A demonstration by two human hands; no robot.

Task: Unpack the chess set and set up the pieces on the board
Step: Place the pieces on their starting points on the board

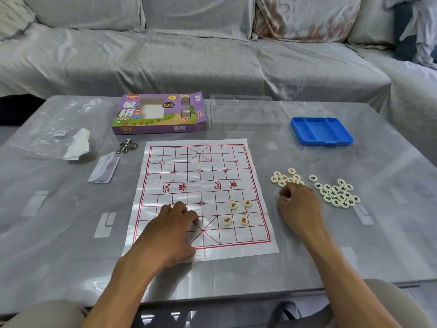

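xiangqi board (201,185) stays flat under my curled, empty-looking left hand (173,223) while my right hand (298,204) pinches among red pieces (283,178) at 2 o'clock.

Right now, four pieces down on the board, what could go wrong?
1. The thin creased paper board with red grid lines lies loose on the glossy grey table; the left hand resting on it could drag it and scatter the four round cream pieces with red characters.
2. The right hand reaches into the red-marked pile beside the dark-marked pile; the two colours could get mixed.
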